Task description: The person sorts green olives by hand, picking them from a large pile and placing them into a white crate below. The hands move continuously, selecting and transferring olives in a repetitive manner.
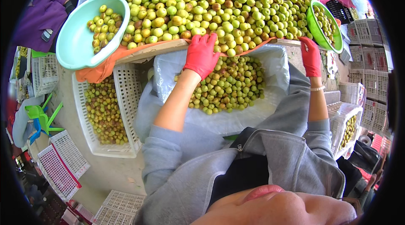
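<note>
A broad heap of green and brownish jujubes covers the sorting table before me. My left hand, in a red glove, lies at the table's front edge with its fingers against the nearest fruit; whether it holds any is hidden. My right hand, also red-gloved, has its fingers curled over the wooden rail farther right. Between my arms, below the edge, a crate lined with clear plastic holds more jujubes. An orange cloth runs under the heap along the front edge.
A pale turquoise basin with some jujubes stands at the left corner, a green basket of them at the right. A white crate of fruit sits left of me. Stacked crates line the right; a person in purple is at left.
</note>
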A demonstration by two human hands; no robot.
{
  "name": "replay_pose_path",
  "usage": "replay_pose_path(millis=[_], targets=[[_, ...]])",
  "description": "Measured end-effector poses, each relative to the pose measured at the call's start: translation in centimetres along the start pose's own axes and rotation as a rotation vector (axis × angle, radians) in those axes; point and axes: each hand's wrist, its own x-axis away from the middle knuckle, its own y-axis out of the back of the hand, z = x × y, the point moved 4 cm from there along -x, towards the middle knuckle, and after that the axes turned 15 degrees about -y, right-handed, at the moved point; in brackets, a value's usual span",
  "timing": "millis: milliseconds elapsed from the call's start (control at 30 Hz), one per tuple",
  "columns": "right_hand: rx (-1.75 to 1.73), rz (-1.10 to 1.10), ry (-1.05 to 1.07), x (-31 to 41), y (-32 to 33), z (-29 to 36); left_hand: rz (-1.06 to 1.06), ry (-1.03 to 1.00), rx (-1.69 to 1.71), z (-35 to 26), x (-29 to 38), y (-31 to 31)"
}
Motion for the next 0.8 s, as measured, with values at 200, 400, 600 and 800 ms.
replay_pose_path(millis=[200, 400, 600, 800], targets=[[-0.339, 0.228, 0.268, -6.2, -12.1, 16.1, 0.049, -0.146, 0.055, -0.9, -0.3, 0.4], [0.060, 0.195, 0.199, -6.8, -18.1, 24.5, 0.040, -0.062, 0.180, -0.3, -0.6, 1.0], [0.166, 0.373, 0.298, -4.5, -18.5, 23.2, 0.015, -0.075, 0.125, 0.0, -0.2, 0.9], [-0.099, 0.085, 0.077, -14.1, -16.2, 19.7, 0.006, -0.062, 0.118, -0.3, -0.7, 1.2]])
